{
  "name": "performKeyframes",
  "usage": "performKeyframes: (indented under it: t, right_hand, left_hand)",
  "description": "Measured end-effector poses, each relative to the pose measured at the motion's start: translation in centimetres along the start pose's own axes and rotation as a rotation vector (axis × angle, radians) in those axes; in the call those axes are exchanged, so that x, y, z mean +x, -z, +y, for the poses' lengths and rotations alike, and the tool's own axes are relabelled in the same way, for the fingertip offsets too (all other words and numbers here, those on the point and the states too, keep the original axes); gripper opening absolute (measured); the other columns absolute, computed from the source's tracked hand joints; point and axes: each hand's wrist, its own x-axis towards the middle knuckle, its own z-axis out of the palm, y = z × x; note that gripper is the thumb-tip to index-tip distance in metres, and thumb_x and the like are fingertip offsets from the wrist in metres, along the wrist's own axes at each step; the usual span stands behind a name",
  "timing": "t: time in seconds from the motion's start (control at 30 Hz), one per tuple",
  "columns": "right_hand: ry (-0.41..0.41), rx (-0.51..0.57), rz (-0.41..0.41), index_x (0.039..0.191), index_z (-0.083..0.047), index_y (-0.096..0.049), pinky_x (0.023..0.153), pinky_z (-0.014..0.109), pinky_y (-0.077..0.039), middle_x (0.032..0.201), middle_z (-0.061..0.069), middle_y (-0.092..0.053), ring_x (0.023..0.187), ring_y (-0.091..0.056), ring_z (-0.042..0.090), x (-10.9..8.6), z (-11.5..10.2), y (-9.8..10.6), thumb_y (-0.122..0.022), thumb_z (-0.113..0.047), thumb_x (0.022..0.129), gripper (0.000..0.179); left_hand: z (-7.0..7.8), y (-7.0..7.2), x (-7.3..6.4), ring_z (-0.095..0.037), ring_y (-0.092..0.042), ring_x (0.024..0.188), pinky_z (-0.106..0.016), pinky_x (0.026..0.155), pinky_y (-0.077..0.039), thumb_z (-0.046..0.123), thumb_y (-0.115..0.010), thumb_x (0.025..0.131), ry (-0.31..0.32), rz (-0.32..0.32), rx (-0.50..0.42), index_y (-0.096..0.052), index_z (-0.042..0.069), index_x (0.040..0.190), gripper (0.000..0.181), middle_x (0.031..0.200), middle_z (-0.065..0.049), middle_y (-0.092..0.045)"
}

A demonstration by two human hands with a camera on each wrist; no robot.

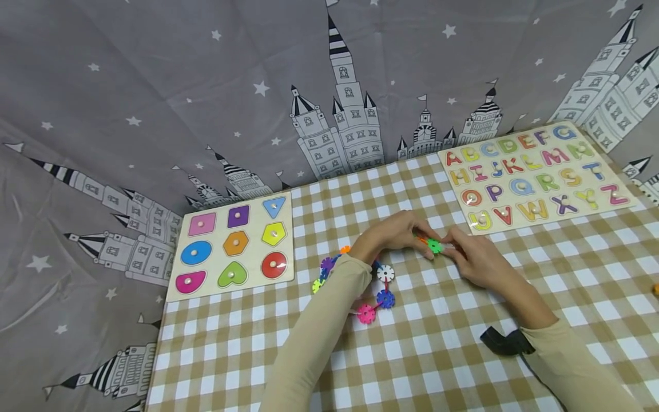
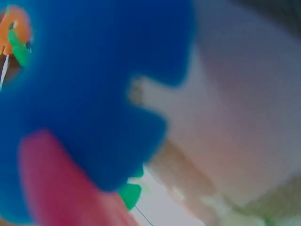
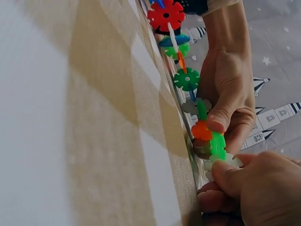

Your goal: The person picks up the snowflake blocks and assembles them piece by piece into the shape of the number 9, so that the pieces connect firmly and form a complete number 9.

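A chain of notched plastic discs (image 1: 366,313) in several colours lies curved on the cloth, partly under the left forearm. My left hand (image 1: 399,229) pinches an orange notched disc (image 3: 201,130) at the chain's end between thumb and fingers. Joined to it is a bright green disc (image 1: 435,246), in the gap between both hands. Thumb and fingers of my right hand (image 1: 479,260) hold a whitish disc (image 3: 231,161) against that green disc; whether its slot is seated I cannot tell. A blurred blue disc (image 2: 94,84) fills much of the left wrist view.
A wooden shape puzzle board (image 1: 172,292) lies at the left, an alphabet puzzle board (image 1: 515,224) at the back right. Checked cloth (image 1: 401,366) covers the table. A grey castle-print curtain (image 1: 206,86) hangs behind. A black strap (image 1: 507,342) sits by the right wrist.
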Motion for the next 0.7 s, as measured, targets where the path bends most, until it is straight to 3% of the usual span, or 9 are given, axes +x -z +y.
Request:
performKeyframes:
  t: [0.1, 0.2, 0.33, 0.4, 0.5, 0.6, 0.7]
  right_hand:
    - [0.001, -0.004, 0.01, 0.095, -0.01, -0.057, 0.051, 0.023, -0.031, 0.063, -0.008, -0.046, 0.054, -0.034, 0.003, 0.1, -0.1, -0.1, -0.071, -0.002, 0.086, 0.019]
    - [-0.029, -0.009, -0.033, 0.1, -0.01, -0.057, 0.053, 0.025, -0.033, 0.064, -0.006, -0.048, 0.056, -0.037, 0.006, 0.2, -0.2, 0.2, -0.07, -0.004, 0.088, 0.019]
    - [-0.088, -0.024, -0.137, 0.109, -0.01, -0.054, 0.056, 0.028, -0.035, 0.068, -0.002, -0.051, 0.058, -0.041, 0.01, 0.7, -1.0, 0.7, -0.067, -0.009, 0.091, 0.022]
    - [-0.115, -0.037, -0.182, 0.112, -0.009, -0.053, 0.056, 0.027, -0.035, 0.069, -0.002, -0.051, 0.059, -0.041, 0.01, 0.6, -1.1, 1.1, -0.068, -0.011, 0.091, 0.025]
    - [-0.13, -0.051, -0.228, 0.115, -0.01, -0.052, 0.055, 0.025, -0.034, 0.07, -0.002, -0.049, 0.058, -0.04, 0.01, 0.4, -1.2, 1.3, -0.07, -0.016, 0.09, 0.031]
    - [-0.081, -0.07, -0.2, 0.119, -0.009, -0.053, 0.058, 0.026, -0.037, 0.079, 0.0, -0.053, 0.064, -0.045, 0.011, 0.3, -1.4, 1.0, -0.073, -0.019, 0.088, 0.039]
    - [-0.033, -0.082, -0.155, 0.122, -0.009, -0.055, 0.062, 0.03, -0.042, 0.092, 0.004, -0.057, 0.073, -0.05, 0.013, 0.3, -1.7, 0.6, -0.075, -0.019, 0.087, 0.041]
  left_hand:
    - [0.1, 0.1, 0.0, -0.001, -0.056, 0.087, -0.014, 0.079, -0.046, 0.025, -0.084, 0.076, 0.006, -0.007, 0.016, -0.076, 0.019, 0.112, 0.038, 0.1, 0.011, -0.074]
    - [0.2, 0.3, 0.0, 0.0, -0.057, 0.091, -0.013, 0.081, -0.045, 0.027, -0.085, 0.074, 0.018, -0.014, 0.045, -0.074, 0.019, 0.116, 0.044, 0.103, 0.011, -0.073]
    - [0.8, 2.2, -1.6, -0.008, -0.059, 0.102, -0.015, 0.088, -0.045, 0.028, -0.086, 0.074, 0.02, 0.015, 0.155, -0.067, 0.014, 0.127, 0.058, 0.112, 0.002, -0.07]
    - [1.3, 3.6, -3.2, -0.012, -0.059, 0.105, -0.019, 0.09, -0.045, 0.027, -0.084, 0.077, 0.04, 0.04, 0.236, -0.063, 0.012, 0.131, 0.061, 0.114, -0.002, -0.068]
    - [1.5, 5.4, -6.7, -0.018, -0.059, 0.108, -0.026, 0.093, -0.046, 0.024, -0.081, 0.081, 0.134, 0.068, 0.306, -0.062, 0.012, 0.132, 0.056, 0.117, -0.006, -0.066]
    - [0.7, 6.2, -10.6, -0.021, -0.059, 0.11, -0.032, 0.095, -0.047, 0.022, -0.079, 0.083, 0.251, 0.091, 0.31, -0.062, 0.011, 0.132, 0.053, 0.12, -0.008, -0.064]
    - [-0.5, 6.2, -13.8, -0.021, -0.059, 0.107, -0.034, 0.095, -0.048, 0.022, -0.082, 0.08, 0.377, 0.084, 0.273, -0.06, 0.012, 0.134, 0.059, 0.118, -0.009, -0.063]
